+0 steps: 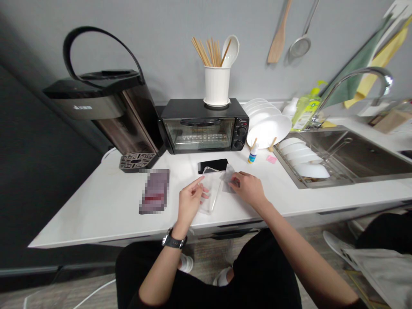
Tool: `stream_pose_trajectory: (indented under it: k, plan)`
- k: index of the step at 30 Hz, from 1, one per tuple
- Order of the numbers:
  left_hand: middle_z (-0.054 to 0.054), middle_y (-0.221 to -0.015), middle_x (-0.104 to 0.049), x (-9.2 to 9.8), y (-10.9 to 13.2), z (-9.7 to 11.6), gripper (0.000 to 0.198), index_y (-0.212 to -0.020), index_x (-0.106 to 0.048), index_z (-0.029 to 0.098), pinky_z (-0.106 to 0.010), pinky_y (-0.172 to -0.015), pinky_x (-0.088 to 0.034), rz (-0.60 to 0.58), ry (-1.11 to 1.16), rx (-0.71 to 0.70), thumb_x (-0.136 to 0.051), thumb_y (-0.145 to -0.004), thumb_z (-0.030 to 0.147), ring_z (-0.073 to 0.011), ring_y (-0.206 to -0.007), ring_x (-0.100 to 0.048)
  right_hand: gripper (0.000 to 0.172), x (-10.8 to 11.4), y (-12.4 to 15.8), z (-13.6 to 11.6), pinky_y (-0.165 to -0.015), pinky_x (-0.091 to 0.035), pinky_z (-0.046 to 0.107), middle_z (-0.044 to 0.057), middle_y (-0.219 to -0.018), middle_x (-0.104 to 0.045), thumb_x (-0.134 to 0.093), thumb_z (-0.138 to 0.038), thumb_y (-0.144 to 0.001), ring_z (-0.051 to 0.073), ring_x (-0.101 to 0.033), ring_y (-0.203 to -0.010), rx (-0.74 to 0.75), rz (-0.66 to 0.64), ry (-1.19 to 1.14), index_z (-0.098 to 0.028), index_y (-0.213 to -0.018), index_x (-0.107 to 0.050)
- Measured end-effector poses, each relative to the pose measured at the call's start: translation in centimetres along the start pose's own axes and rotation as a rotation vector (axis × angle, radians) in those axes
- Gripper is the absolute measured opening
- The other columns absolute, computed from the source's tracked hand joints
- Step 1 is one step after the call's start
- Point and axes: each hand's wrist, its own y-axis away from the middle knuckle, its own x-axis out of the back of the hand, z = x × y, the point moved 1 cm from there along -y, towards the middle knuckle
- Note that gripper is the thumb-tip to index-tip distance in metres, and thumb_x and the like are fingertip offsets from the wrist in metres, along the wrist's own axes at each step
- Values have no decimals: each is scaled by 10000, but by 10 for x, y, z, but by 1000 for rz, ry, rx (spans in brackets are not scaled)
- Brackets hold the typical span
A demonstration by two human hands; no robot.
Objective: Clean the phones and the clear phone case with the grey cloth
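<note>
Clear case [210,189] between hands (touching)

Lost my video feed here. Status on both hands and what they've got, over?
Left hand steadying clear phone case. Right hand pinching small wipe at its top. Black phone just behind, apart.

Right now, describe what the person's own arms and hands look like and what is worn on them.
Both forearms are bare, with no sleeves showing and no gloves. The left hand has a black wristwatch with a dark band strapped at its wrist. The right hand and its wrist carry nothing; no rings can be made out on either.
</note>
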Motion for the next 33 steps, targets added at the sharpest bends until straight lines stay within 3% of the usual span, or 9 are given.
stream_pose_trajectory:
  k: [4, 10, 13, 16, 18, 20, 25, 28, 33]
  plan:
    - [-72, -822, -773, 0, -1, -2, 649, -1390, -669, 95, -182, -458, -450, -47, -12, -6, -688, -864, 476, -147, -603, -709, 278, 0, 0, 14, -638, -408, 308, 54, -733, -717, -623, -464, -925, 218, -632, -666, -98, 102, -190, -237, -773, -674]
    - [-75, -820, -779, -10, 1, 5, 598, -1377, -683, 106, -190, -438, -408, -351, -71, 48, -692, -865, 417, -145, -572, -687, 462, 20, -3, 17, -637, -480, 301, 48, -806, -711, -399, -603, -992, 199, -612, -690, -115, 145, -442, -221, -817, -591]
    - [-73, -827, -776, -20, 2, 8, 557, -1362, -688, 112, -193, -430, -406, -406, -101, 24, -658, -881, 392, -146, -571, -688, 440, 29, 3, 0, -784, -534, 318, 58, -1013, -751, -460, -577, -1005, 226, -680, -906, 0, -12, -585, -224, -814, -640]
    - [-72, -806, -768, -26, 1, 6, 377, -1118, -773, 120, -191, -438, -410, -419, -136, -12, -633, -874, 371, -150, -573, -695, 338, 24, 8, -11, -992, -510, 365, 74, -1311, -698, -526, -501, -1004, 253, -635, -1218, 139, -123, -677, -238, -907, -715]
    - [-74, -811, -768, -27, 1, 3, 263, -933, -769, 136, -189, -455, -417, -406, -149, -30, -613, -868, 337, -151, -593, -703, 257, 16, 7, -9, -943, -533, 362, 82, -1341, -685, -612, -461, -950, 247, -651, -1194, 117, -102, -632, -252, -1055, -718]
    - [-73, -814, -770, -26, 2, 0, 226, -856, -745, 147, -191, -473, -421, -380, -156, -47, -587, -871, 309, -152, -609, -705, 284, 8, 6, -4, -820, -545, 332, 72, -1178, -747, -649, -433, -913, 234, -699, -1014, 73, -106, -514, -250, -1119, -717]
    - [-57, -686, -736, -24, 3, -3, 294, -764, -725, 158, -206, -505, -413, -415, -208, -102, -572, -922, 353, -145, -564, -671, 355, 4, 4, 2, -636, -426, 304, 38, -660, -702, -545, -454, -1010, 203, -623, -614, 93, -124, -103, -222, -806, -720]
    - [-55, -722, -746, -25, 3, -3, 348, -738, -715, 163, -213, -532, -426, -414, -214, -149, -569, -954, 394, -135, -564, -674, 370, 2, 4, 0, -665, -417, 311, 79, -690, -728, -493, -385, -1041, 228, -661, -645, 122, -114, 9, -224, -780, -700]
    - [-52, -782, -753, -24, 2, -7, 370, -1084, -767, 146, -221, -511, -440, -350, -168, -114, -587, -957, 444, -147, -570, -685, 312, -9, 3, 3, -730, -447, 289, 68, -875, -786, -429, -302, -1057, 231, -717, -782, 144, -111, -28, -240, -967, -722]
